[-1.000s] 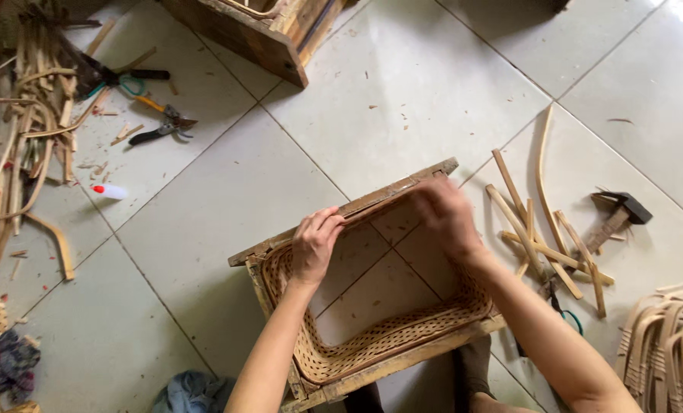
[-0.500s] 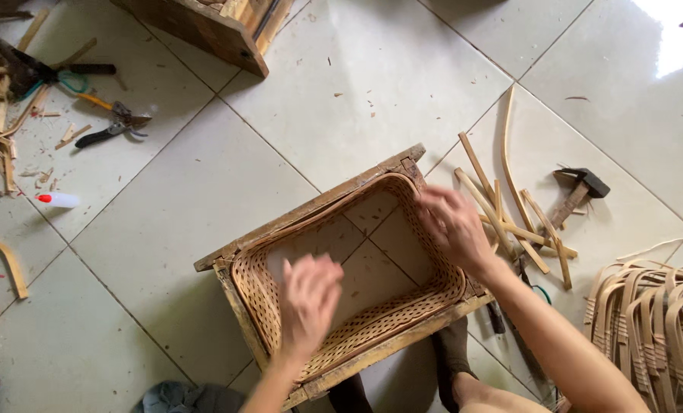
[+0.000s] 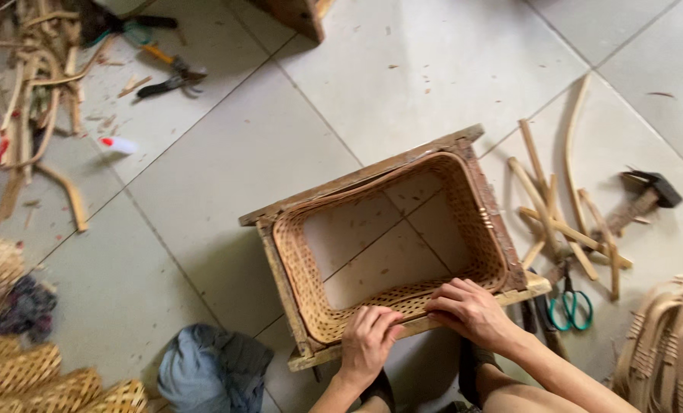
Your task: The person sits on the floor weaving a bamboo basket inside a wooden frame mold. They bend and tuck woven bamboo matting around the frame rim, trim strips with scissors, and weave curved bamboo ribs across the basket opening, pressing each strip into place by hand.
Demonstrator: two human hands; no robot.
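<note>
— Pale floor tiles (image 3: 227, 153) all round, littered with cane offcuts. What's different from a second ago?

— Both hands have come to the near edge of the basket frame (image 3: 391, 245). Earlier the left hand (image 3: 368, 343) was up on the far-left rim and then swung through the air; the right hand (image 3: 470, 308) sat at the far-right corner. Now they lie side by side on the near woven wall, touching it and the wooden rail.

— Gripping it?

— Fingers curled and pressed flat on the weave, not closed round anything; no tool in either.

— And the frame itself?

— On the tiles just in front of the person's knees, open side up, bottomless, so tile shows through. It sits more squarely in view than before.

— What lies around it?

— Green-handled scissors (image 3: 571, 306) and loose sticks (image 3: 556, 222) just to its right, a hammer (image 3: 647, 195) beyond them, pliers (image 3: 169, 76) well off at far left.
</note>
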